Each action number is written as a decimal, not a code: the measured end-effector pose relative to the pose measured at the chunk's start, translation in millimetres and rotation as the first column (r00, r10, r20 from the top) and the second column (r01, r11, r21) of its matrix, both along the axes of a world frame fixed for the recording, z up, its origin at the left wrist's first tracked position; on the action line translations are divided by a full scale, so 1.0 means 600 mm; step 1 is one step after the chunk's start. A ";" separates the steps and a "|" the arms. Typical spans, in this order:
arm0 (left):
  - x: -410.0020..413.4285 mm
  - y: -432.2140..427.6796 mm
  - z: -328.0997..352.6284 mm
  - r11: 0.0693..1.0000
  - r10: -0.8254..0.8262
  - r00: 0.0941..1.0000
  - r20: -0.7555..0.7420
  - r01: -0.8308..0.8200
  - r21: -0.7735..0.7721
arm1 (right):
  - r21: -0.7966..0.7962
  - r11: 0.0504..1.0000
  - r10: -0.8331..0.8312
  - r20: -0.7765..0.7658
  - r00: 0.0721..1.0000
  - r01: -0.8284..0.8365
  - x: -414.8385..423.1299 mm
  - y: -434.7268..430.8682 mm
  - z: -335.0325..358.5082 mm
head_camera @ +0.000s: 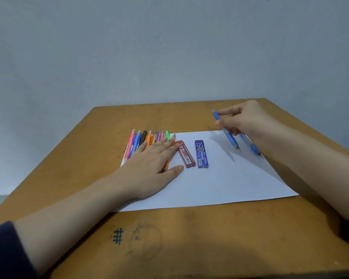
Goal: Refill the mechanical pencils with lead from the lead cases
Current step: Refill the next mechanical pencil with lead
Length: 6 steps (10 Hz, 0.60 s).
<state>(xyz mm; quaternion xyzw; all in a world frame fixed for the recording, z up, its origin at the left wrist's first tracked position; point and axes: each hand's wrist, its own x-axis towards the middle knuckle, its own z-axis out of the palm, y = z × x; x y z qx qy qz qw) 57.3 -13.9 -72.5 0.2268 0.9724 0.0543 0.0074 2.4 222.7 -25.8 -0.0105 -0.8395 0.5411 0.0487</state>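
White paper sheet [220,184] on wooden bench [189,238]. My left grip [149,168] released, fingers straight, lying flat across row of coloured pencils [145,137] at sheet's left end. Red lead case [185,154] and blue lead case [201,154] side by side on sheet, apart, just right of those fingers. My right grip [248,121] pinches blue pencil [229,135], tilted, tip down above sheet. Second blue pencil [255,149] lies on sheet beneath that grip.
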 end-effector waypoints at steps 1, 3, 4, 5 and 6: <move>-0.001 0.000 0.000 1.000 0.000 1.000 0.014 0.000 -0.019 | 0.274 0.960 -0.062 -0.011 0.998 0.063 -0.019 0.016 -0.006; -0.001 0.002 0.003 1.000 0.004 1.000 0.029 -0.003 -0.025 | 0.523 0.849 -0.079 -0.013 0.997 0.074 -0.036 0.030 -0.015; -0.001 0.001 0.003 1.000 0.000 0.999 0.034 0.001 -0.026 | 0.584 0.806 -0.090 -0.044 0.995 0.099 -0.036 0.028 -0.017; -0.001 0.001 0.003 1.000 0.002 0.999 0.042 -0.001 -0.025 | 0.624 0.775 -0.096 -0.038 0.995 0.099 -0.035 0.025 -0.018; -0.002 0.002 0.003 1.000 0.003 0.999 0.045 -0.002 -0.018 | 0.644 0.759 -0.100 -0.026 0.995 0.093 -0.035 0.024 -0.021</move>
